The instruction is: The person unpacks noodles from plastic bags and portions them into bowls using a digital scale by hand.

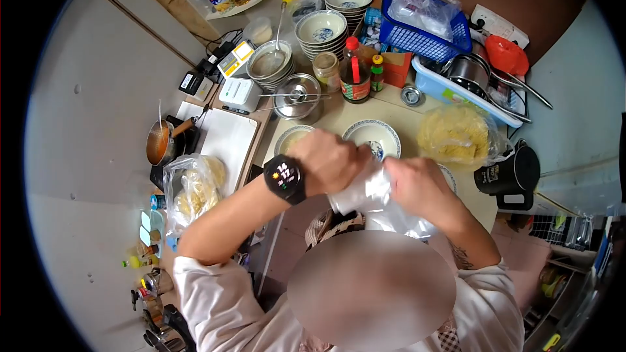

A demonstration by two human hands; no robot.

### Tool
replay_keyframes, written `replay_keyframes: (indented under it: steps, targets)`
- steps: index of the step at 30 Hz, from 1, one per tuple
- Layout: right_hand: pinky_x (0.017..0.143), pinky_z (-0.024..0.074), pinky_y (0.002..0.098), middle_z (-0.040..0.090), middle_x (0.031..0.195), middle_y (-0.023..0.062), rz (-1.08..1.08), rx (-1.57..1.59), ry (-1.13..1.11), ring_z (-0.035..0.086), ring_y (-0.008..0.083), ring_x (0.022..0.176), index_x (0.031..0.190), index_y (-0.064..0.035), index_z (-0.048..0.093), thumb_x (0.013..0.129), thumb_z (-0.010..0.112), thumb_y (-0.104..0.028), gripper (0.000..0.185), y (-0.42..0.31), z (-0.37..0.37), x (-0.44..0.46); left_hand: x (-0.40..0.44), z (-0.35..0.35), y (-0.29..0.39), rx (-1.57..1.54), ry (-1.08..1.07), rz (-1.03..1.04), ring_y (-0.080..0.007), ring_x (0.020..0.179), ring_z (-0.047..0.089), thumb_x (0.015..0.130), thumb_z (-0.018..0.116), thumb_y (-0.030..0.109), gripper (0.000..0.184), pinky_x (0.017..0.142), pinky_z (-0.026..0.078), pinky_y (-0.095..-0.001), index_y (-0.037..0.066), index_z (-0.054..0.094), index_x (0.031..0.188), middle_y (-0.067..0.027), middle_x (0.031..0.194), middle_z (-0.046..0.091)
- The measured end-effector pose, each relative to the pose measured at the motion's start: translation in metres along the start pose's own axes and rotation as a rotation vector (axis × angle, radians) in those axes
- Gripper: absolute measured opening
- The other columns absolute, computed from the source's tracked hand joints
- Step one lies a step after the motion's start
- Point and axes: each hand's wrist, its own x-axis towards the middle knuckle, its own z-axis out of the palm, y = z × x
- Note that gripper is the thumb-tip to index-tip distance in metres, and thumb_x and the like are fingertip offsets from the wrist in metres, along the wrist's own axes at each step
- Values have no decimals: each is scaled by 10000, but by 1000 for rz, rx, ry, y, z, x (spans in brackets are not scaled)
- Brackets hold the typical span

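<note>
Both my hands are closed on a clear plastic bag (pixel 362 197) over the front of the table. My left hand (pixel 329 161), with a black watch on the wrist, grips its upper left side. My right hand (pixel 420 188) pinches it at the right, and the bag hangs down between them. Just behind my hands stands a white bowl with a blue pattern (pixel 388 132). A second bowl (pixel 284 141) with something pale in it is partly covered by my left hand. Only the rim of a third bowl (pixel 450 175) shows beside my right hand.
A bag of yellow noodles (pixel 456 133) and a black mug (pixel 515 173) are at the right. Behind stand a lidded steel pot (pixel 298 99), a red-capped bottle (pixel 355 81), stacked bowls (pixel 323 29) and a blue basket (pixel 424 36). Another filled bag (pixel 195 189) lies left, near a small pan (pixel 158 145).
</note>
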Motion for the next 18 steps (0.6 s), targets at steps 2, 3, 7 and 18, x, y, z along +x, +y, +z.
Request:
replay_keyframes:
  steps: [2,3,7,18]
  targets:
    - [524,532,455,640,674,185,-131,-54,-133,677,343,596,807,-15,548,784,603,-73,83,-3,-5,-15,-16,9,6,-115,60,157,-244,468,580,910,599,213,193,419,457,-383,69,609,782,-71,574,569]
    - [506,536,453,643,665,173,-186,-44,-158,680,324,579,801,-22,552,786,606,-84,84,-8,-7,-21,-24,5,16,-75,3,194,-239,486,612,915,569,202,188,429,481,-382,59,624,806,-71,588,603]
    - [496,555,438,639,638,143,-147,-133,-217,689,300,571,820,-28,585,802,599,-84,60,-28,-21,-15,-15,-3,21,-40,8,74,-233,518,615,871,598,180,195,464,488,-387,70,582,711,-73,600,584]
    - [659,519,406,668,830,222,340,-236,192,682,363,752,1034,-36,663,869,636,-92,176,83,-138,-1,-145,131,-136,-94,-124,-681,-302,806,704,1023,465,158,299,695,575,-400,50,624,1252,-184,974,716]
